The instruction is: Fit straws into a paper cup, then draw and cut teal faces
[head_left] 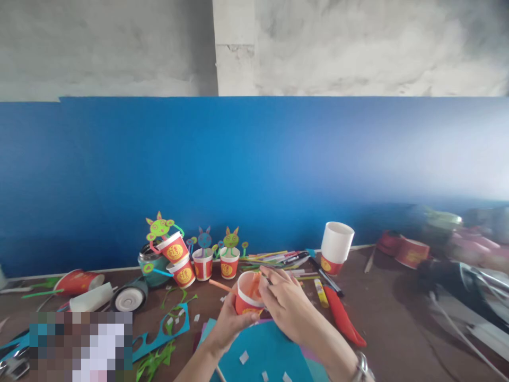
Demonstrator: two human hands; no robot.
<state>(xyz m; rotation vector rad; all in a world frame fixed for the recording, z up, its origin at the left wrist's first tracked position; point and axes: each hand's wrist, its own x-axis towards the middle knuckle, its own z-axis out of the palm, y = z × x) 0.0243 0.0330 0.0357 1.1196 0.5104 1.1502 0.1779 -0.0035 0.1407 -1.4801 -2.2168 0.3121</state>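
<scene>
Cup (243, 303): paper, red and white, at the centre of the clock for what follows, 12 being towards the panel; mouth up.
Left hand (231, 318): wrapped around that cup's lower side.
Right hand (284, 292): fingers bent at the mouth; what they pinch, if anything, I cannot tell.
Squeeze risk: thin paper could buckle if the left hand tightens while the right presses.
Orange straw (220, 285): juts out at 10 o'clock; a snag could bend it or pull it loose.
Stacked cups (184, 273): at 10 o'clock, the upper one tilted; a knock could topple them.
White scraps (244, 357): loose on the blue sheet (260, 331) at 6 o'clock; a brushing wrist could scatter them.
Counter (392, 323): brown, cluttered; glue stick (321, 293) at 3 o'clock, tall white cup (338, 241) at 2.
Room: blue panel (254, 170) at 12 o'clock, bare grey wall (338, 48) above.
</scene>
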